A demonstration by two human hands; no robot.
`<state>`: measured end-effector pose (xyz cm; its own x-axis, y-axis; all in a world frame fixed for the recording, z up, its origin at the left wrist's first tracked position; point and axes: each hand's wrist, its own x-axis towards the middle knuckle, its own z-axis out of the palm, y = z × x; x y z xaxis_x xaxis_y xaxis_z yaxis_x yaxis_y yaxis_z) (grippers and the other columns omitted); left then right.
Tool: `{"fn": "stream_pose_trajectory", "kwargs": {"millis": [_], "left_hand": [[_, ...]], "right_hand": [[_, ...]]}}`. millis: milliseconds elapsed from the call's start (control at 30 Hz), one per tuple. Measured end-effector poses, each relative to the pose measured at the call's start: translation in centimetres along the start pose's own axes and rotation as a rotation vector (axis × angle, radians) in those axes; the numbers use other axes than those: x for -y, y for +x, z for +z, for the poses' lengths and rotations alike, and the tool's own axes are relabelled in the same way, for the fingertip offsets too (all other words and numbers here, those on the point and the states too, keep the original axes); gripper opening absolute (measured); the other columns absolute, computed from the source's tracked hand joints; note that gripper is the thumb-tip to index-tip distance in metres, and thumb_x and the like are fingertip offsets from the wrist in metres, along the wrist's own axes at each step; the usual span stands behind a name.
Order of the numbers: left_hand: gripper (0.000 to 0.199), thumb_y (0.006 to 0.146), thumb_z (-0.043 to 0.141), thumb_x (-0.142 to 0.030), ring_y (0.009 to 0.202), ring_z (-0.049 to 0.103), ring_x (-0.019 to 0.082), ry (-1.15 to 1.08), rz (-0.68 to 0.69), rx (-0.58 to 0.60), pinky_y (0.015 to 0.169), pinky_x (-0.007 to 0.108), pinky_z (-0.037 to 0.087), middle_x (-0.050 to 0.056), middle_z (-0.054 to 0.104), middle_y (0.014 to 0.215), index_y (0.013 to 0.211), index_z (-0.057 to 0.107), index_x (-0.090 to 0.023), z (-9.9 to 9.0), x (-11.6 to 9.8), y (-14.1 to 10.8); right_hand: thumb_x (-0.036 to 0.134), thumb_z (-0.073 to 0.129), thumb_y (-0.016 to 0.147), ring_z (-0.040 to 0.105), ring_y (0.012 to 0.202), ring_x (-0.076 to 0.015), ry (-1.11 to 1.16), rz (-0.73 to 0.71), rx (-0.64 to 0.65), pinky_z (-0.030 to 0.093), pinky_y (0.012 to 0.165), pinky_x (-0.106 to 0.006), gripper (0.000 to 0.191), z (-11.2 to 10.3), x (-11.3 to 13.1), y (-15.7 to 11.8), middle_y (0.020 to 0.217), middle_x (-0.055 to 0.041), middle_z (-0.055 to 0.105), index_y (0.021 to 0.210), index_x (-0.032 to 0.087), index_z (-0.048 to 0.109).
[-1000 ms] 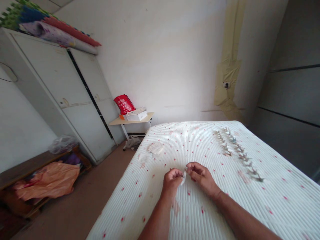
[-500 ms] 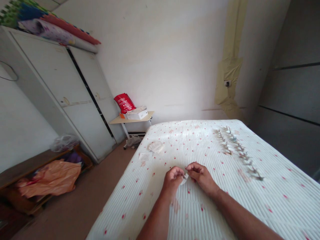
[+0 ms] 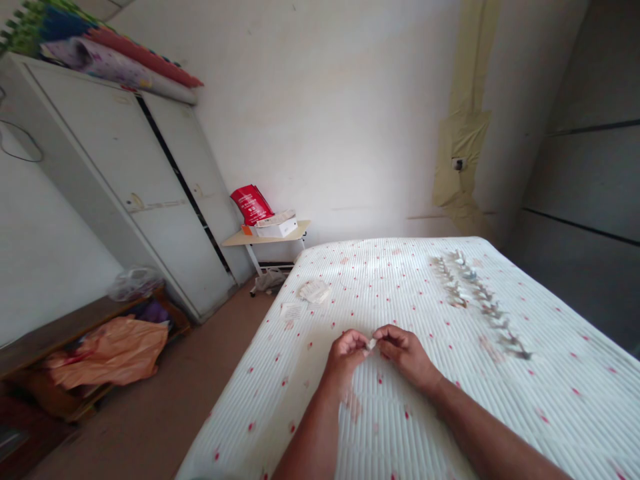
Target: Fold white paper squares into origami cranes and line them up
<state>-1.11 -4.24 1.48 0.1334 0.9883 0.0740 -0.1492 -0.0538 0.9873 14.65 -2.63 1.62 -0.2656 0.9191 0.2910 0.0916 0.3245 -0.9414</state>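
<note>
Over the near middle of the bed [image 3: 320, 373], my left hand [image 3: 349, 348] pinches a small piece of white paper [image 3: 371, 344]. Facing it, my right hand [image 3: 401, 349] has its thumb and forefinger closed on the other side of the same piece. The fingertips of both hands nearly meet, and they partly cover the paper. Several small folded paper figures [image 3: 493, 312] stand in rows on the right of the bed. A pile of printed paper pieces [image 3: 315, 291] lies at the left, with a flat printed sheet [image 3: 295, 311] beside it.
Beyond the bed's far left corner stands a small table [image 3: 240, 239] with a red bag [image 3: 251, 205] and a white box [image 3: 277, 228]. A grey cabinet [image 3: 115, 153] rises at the left. An orange plastic bag [image 3: 113, 350] lies on a low wooden shelf.
The paper between my fingers shows smaller, and my right fingertips now touch it, closer to my left ones. The view has shifted slightly.
</note>
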Motion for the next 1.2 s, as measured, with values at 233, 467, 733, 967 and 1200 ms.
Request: {"fn": "stream_pose_trajectory", "kwargs": {"millis": [233, 467, 733, 967, 1200], "left_hand": [[0.007, 0.061, 0.056, -0.014, 0.059, 0.047, 0.010, -0.009, -0.004, -0.001, 0.060, 0.020, 0.032, -0.003, 0.054, 0.060, 0.068, 0.056, -0.015, 0.0, -0.1, -0.1], [0.008, 0.059, 0.059, -0.015, 0.057, 0.046, 0.010, 0.011, -0.018, -0.030, 0.058, 0.021, 0.031, -0.002, 0.055, 0.058, 0.067, 0.057, -0.014, -0.2, 0.3, 0.0], [0.009, 0.055, 0.058, -0.013, 0.053, 0.042, 0.009, 0.017, -0.031, -0.098, 0.054, 0.020, 0.029, -0.002, 0.053, 0.054, 0.064, 0.060, -0.013, 0.0, 0.3, 0.1], [0.009, 0.054, 0.058, -0.013, 0.054, 0.045, 0.009, 0.025, -0.034, -0.119, 0.056, 0.021, 0.031, -0.001, 0.055, 0.056, 0.063, 0.060, -0.013, 0.2, 0.2, 0.1], [0.007, 0.056, 0.059, -0.015, 0.054, 0.044, 0.009, 0.025, -0.031, -0.107, 0.055, 0.021, 0.031, -0.002, 0.054, 0.056, 0.063, 0.059, -0.013, 0.1, 0.2, 0.1]], "right_hand": [[0.012, 0.044, 0.078, 0.058, 0.076, -0.0143, -0.525, -0.411, -0.010, 0.046, 0.067, -0.024, 0.018, -0.3, 0.0, -0.1, 0.084, -0.0057, 0.060, 0.087, 0.019, 0.058], [0.017, 0.042, 0.085, 0.060, 0.076, -0.0142, -0.754, -0.478, -0.054, 0.048, 0.069, -0.023, 0.019, 0.0, 0.9, -0.3, 0.085, -0.0071, 0.063, 0.082, 0.019, 0.061], [0.021, 0.042, 0.086, 0.058, 0.067, -0.0136, -0.731, -0.396, -0.048, 0.046, 0.062, -0.023, 0.020, 0.4, 0.3, -0.3, 0.075, -0.0050, 0.059, 0.078, 0.017, 0.060], [0.021, 0.043, 0.084, 0.058, 0.069, -0.0134, -0.652, -0.360, 0.006, 0.046, 0.064, -0.024, 0.017, 0.2, 0.7, -0.6, 0.076, -0.0041, 0.059, 0.081, 0.018, 0.060], [0.028, 0.041, 0.088, 0.057, 0.067, -0.0129, -0.654, -0.364, 0.022, 0.045, 0.064, -0.023, 0.025, 0.1, 1.0, -0.6, 0.072, -0.0040, 0.058, 0.076, 0.018, 0.060]]}}
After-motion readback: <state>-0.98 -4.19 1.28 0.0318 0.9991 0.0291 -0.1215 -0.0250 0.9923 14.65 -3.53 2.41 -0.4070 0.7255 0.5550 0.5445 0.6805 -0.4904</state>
